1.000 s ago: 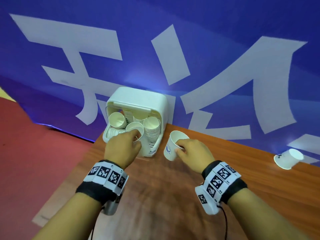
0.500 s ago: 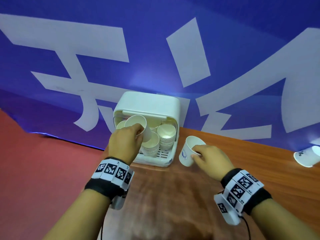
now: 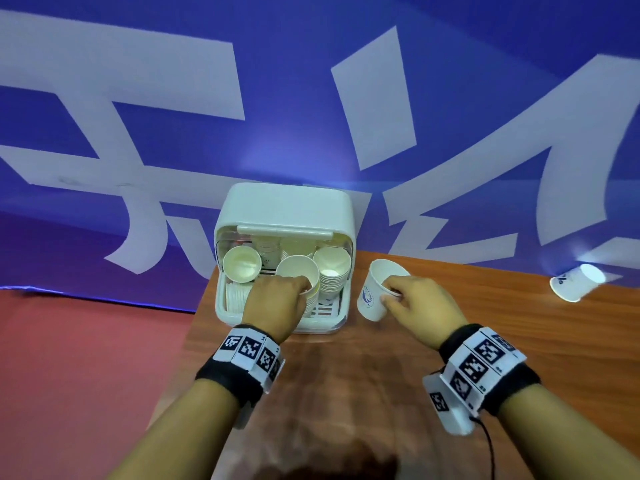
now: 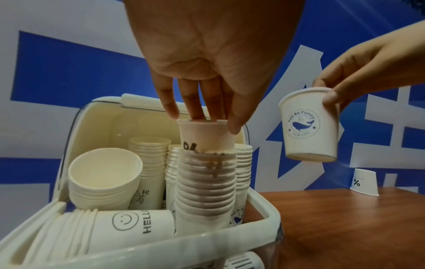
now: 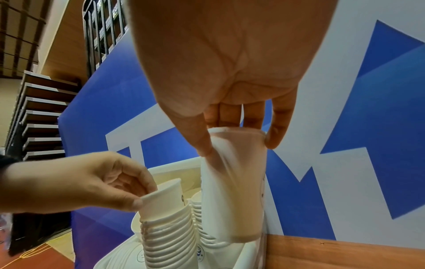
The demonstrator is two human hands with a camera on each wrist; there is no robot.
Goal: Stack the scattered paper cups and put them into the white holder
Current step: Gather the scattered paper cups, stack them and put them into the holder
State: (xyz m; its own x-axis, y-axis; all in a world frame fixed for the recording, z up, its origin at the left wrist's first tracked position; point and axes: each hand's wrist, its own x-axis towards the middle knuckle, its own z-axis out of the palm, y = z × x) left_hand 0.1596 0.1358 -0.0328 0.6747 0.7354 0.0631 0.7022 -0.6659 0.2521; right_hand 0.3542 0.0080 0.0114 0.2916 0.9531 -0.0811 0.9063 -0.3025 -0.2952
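Observation:
The white holder [image 3: 284, 209] stands open at the table's far left edge, with several stacks of paper cups inside. My left hand [image 3: 277, 299] pinches the rim of a paper cup [image 4: 207, 136] that sits partly nested in the top of a tall stack [image 4: 204, 191] in the holder. My right hand [image 3: 415, 303] holds a second cup with a blue whale logo [image 3: 375, 292] by its rim, in the air just right of the holder. In the right wrist view that whale cup [image 5: 234, 191] hangs upright from my fingers [image 5: 279, 127]. A third cup [image 3: 576, 282] lies on its side at the far right.
The wooden table [image 3: 381, 393] ends just left of the holder, with red floor [image 3: 86, 358] below. A blue and white banner [image 3: 311, 98] stands right behind the table. One stack of cups [image 4: 103, 229] lies on its side at the holder's front.
My left hand lifted its cup above the holder and has now lowered it into the top of the middle stack. The right hand kept its whale cup beside the holder.

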